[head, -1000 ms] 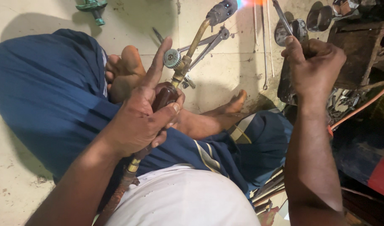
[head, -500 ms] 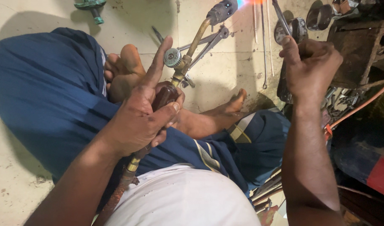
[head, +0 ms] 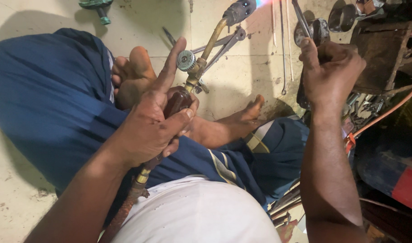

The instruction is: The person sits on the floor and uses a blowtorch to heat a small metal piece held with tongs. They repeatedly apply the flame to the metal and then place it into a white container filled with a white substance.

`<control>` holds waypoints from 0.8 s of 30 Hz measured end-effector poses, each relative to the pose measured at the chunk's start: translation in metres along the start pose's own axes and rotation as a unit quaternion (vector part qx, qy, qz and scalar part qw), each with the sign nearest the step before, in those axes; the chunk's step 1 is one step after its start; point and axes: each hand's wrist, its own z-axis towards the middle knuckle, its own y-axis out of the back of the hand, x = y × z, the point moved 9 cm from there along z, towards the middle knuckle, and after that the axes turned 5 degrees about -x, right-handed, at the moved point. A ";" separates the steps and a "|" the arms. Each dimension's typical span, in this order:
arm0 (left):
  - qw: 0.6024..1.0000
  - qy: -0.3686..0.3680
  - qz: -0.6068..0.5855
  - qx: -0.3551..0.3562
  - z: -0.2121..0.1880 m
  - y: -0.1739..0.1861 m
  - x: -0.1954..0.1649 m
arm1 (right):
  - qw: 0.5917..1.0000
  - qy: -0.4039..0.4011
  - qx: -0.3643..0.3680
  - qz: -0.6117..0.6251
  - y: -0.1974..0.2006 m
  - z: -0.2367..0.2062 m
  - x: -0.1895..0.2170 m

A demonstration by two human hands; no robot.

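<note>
Left hand [head: 154,123] clenched round the gas torch [head: 201,60] handle, index finger stretched up beside the valve knob [head: 186,60]; nozzle lit beyond the fingertips. Right hand [head: 329,67] gripped a thin metal rod [head: 301,18], fingers closed, just beside the rusty metal block [head: 381,54].

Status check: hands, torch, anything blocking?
Left hand gripping brass gas torch by its dark handle, index finger by the valve knob. Flame lit at tip. Right hand closed on thin metal rod. Bare feet below torch.
</note>
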 end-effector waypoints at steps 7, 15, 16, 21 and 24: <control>1.000 0.010 -0.021 0.007 0.000 -0.001 0.001 | 0.997 -0.029 0.007 -0.065 -0.002 -0.003 -0.015; 1.000 0.005 0.007 0.001 0.000 0.001 0.000 | 0.998 -0.051 -0.015 -0.042 0.003 -0.001 -0.010; 1.000 0.006 0.008 0.001 0.000 0.000 0.000 | 0.997 -0.061 -0.030 -0.025 0.005 -0.003 -0.010; 1.000 0.006 -0.015 0.008 0.000 -0.001 0.000 | 0.994 -0.078 -0.073 0.008 0.014 -0.004 -0.009; 1.000 0.003 -0.016 0.011 -0.001 -0.001 -0.001 | 0.995 -0.094 -0.026 -0.011 0.012 0.002 -0.008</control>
